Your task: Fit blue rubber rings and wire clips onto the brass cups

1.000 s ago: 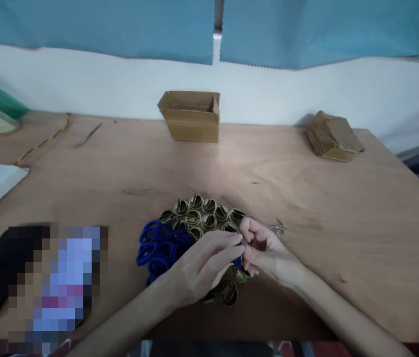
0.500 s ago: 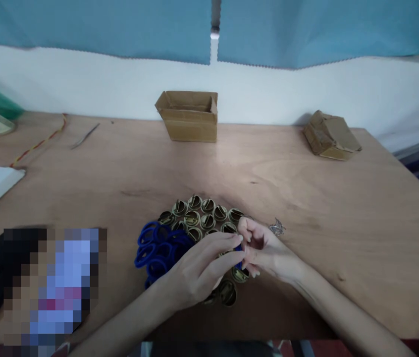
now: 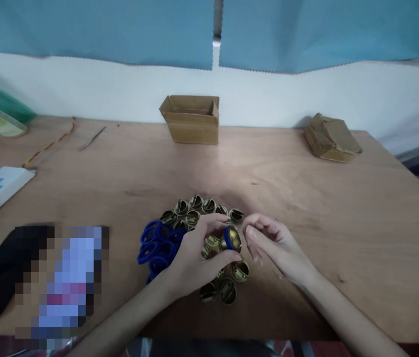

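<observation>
My left hand (image 3: pixel 194 253) grips a round gold-coloured metal cup (image 3: pixel 235 239) between thumb and fingers. A blue ring (image 3: pixel 227 238) sits around this cup, and its shiny face is turned to the right. Just right of it is my right hand (image 3: pixel 274 243), apart from the cup, with thumb and fingers curled together; whatever they may hold is too small to make out. Under and around my left hand lie several more round brass-coloured metal pieces (image 3: pixel 227 291) with bars across their open backs. A pile of blue fabric-like rings (image 3: pixel 157 248) lies left of them, partly covered by my left hand.
At the back stands an open cardboard box (image 3: pixel 194 130); a crumpled cardboard box (image 3: pixel 334 139) sits at the back right. To the left are a white power strip (image 3: pixel 5 186), a red-yellow cord (image 3: pixel 51 144), a thin grey tool (image 3: pixel 92 139), and a black item (image 3: pixel 9 267) beside a blurred-out patch.
My hands have moved apart, and the cup with the blue ring now shows in my left hand. The small wire tangle at the right is now hidden behind my right hand.
</observation>
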Action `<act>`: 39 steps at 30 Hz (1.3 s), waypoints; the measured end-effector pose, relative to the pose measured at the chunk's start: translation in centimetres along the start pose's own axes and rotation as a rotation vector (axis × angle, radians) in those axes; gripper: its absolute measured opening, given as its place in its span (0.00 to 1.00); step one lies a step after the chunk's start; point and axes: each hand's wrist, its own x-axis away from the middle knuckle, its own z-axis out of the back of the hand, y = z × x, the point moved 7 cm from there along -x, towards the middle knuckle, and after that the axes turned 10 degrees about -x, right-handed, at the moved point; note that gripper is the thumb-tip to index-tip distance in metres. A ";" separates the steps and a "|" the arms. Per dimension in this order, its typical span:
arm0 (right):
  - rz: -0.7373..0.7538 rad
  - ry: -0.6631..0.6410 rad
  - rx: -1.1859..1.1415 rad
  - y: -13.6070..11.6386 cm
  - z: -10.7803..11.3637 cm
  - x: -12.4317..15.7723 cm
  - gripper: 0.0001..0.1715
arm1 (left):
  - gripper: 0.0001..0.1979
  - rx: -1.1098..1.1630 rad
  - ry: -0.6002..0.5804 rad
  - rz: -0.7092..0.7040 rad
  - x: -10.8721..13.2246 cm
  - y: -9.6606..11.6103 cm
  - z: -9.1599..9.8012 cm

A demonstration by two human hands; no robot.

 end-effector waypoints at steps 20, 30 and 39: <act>-0.109 -0.023 0.080 1.6 -0.7 0.5 0.19 | 0.17 -0.037 -0.133 0.071 -0.4 0.3 -0.8; -0.098 0.046 0.136 1.6 -0.7 0.7 0.18 | 0.19 0.020 -0.152 0.146 -0.2 0.0 -1.1; 0.108 0.060 0.246 -0.2 -0.6 0.8 0.06 | 0.24 0.159 -0.058 0.067 -0.3 0.1 -0.7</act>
